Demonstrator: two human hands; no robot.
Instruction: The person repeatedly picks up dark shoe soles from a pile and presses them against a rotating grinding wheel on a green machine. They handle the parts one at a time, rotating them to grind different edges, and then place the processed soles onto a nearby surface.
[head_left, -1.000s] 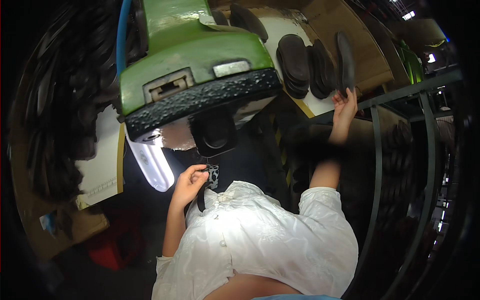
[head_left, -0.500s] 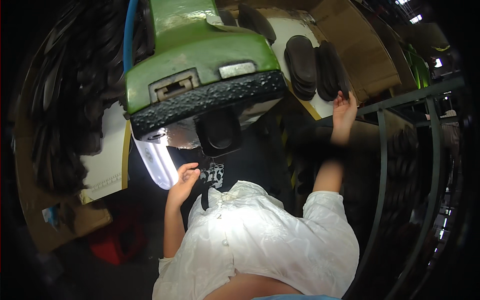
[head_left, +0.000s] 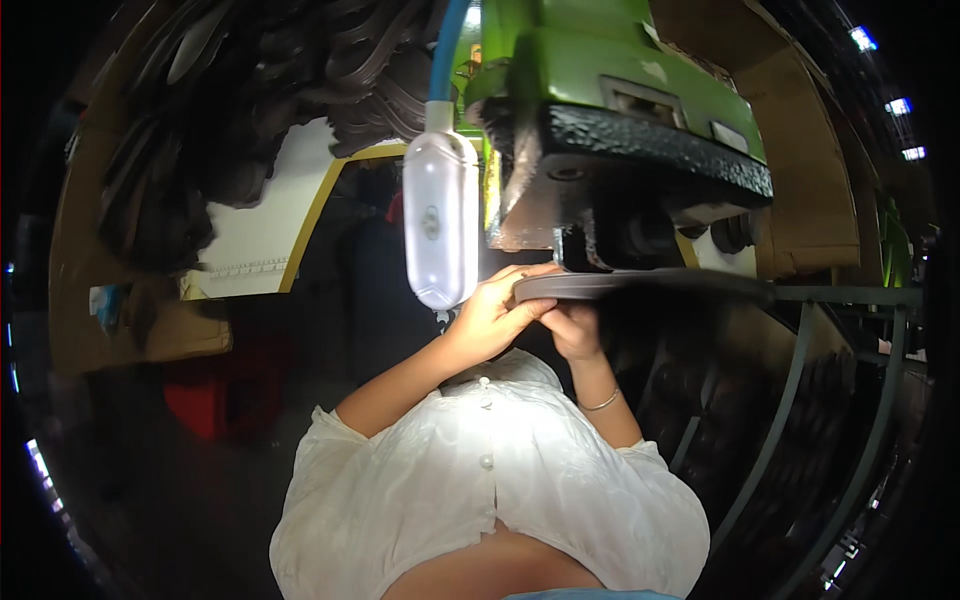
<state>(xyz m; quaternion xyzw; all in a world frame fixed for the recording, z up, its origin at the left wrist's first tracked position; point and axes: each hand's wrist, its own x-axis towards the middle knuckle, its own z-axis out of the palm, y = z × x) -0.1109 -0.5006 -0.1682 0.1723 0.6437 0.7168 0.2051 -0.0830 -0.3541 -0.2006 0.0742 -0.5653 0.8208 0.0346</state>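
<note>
A long dark shoe sole (head_left: 640, 287) lies nearly level below the head of a green machine (head_left: 690, 70). My left hand (head_left: 497, 312) is closed on the sole's left end, thumb at its near edge and fingers reaching toward the machine's underside. Beneath that same end, my right hand (head_left: 577, 330) presses up against the sole, its fingertips partly hidden. The sole's right part runs into dark shadow. Just left of the machine head hangs a pale oblong lamp (head_left: 440, 222) on a blue tube (head_left: 449, 50), close above my left hand.
Heaps of dark soles (head_left: 160, 170) fill a cardboard-sided area at the left, beside a white board with a yellow edge (head_left: 312, 225). More cardboard (head_left: 810, 170) stands at the far right. A metal rack (head_left: 790, 400) lies on the right, a red stool-like object (head_left: 225, 395) lower left.
My right hand has come from the soles at the far right to the middle, under a sole. My left hand has taken hold of its end. The view has turned rightward.
</note>
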